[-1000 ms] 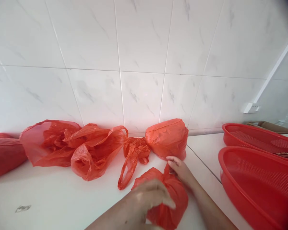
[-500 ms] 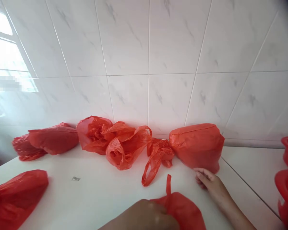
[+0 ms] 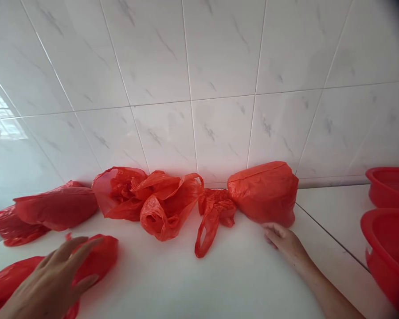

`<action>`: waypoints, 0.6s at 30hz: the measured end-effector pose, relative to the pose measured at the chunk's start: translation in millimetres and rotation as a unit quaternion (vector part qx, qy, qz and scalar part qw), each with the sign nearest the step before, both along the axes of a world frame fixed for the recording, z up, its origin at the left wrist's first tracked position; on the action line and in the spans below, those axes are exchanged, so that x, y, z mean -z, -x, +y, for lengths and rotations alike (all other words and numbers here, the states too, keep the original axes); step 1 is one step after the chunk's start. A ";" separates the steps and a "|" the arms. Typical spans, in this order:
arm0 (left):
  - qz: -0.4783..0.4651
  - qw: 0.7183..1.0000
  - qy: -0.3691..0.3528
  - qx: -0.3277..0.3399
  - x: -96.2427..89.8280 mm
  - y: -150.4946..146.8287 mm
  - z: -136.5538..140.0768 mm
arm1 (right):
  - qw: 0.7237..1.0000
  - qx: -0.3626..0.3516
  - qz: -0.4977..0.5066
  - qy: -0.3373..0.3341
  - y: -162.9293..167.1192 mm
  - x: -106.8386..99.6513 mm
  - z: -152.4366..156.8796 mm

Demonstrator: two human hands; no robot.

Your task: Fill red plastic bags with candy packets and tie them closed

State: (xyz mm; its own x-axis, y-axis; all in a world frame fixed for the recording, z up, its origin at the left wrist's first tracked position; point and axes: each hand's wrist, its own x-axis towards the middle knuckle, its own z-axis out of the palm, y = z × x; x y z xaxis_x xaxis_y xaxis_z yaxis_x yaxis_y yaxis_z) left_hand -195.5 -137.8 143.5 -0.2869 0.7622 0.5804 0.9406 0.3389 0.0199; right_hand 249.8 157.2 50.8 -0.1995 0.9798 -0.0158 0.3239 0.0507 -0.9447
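My left hand (image 3: 49, 279) is over a red plastic bag (image 3: 101, 259) at the lower left, fingers spread and thumb apart. The bag lies flat under and beyond the fingertips, against another red bag (image 3: 13, 277). At the right, my right hand (image 3: 281, 241) rests on the white table (image 3: 199, 288) with its fingers curled together. Its fingertips are close to the lower edge of a bulging red bag (image 3: 262, 192); what they hold, if anything, is hidden.
Along the tiled wall (image 3: 219, 133) lie crumpled red bags (image 3: 168, 204), a small one with a loop handle (image 3: 216, 212), and folded ones (image 3: 58, 206) farther left. Red plastic tubs (image 3: 389, 239) stand at the right edge. A seam (image 3: 332, 235) crosses the tabletop.
My left hand has carried the red bag from the front middle to the lower left and opened. The small shiny bit on the table is now out of sight. My right hand stays near the bulging bag.
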 end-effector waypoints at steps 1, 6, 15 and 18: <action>0.011 0.999 -0.007 0.040 -2.5 -11.1 4.0 | 1.000 0.001 -0.003 -0.001 0.5 -0.5 -0.8; -0.147 0.940 0.118 0.284 -17.4 -113.6 49.7 | 1.000 0.010 -0.009 -0.011 2.3 0.5 -2.9; -0.337 0.895 -0.027 0.292 34.5 -186.4 204.4 | 0.999 0.020 0.011 -0.035 0.8 -1.0 -7.2; -0.341 0.895 -0.069 0.279 55.9 -190.3 229.7 | 0.999 0.017 0.017 -0.035 0.7 -1.3 -6.4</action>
State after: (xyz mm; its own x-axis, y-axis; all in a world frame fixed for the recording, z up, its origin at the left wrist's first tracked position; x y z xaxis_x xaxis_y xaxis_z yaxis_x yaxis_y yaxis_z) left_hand -5.2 91.9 87.6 -0.2076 0.8317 0.5150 0.7151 -0.2301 0.6600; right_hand 249.1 150.8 52.1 -0.1645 0.9846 0.0590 0.2942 0.1060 -0.9498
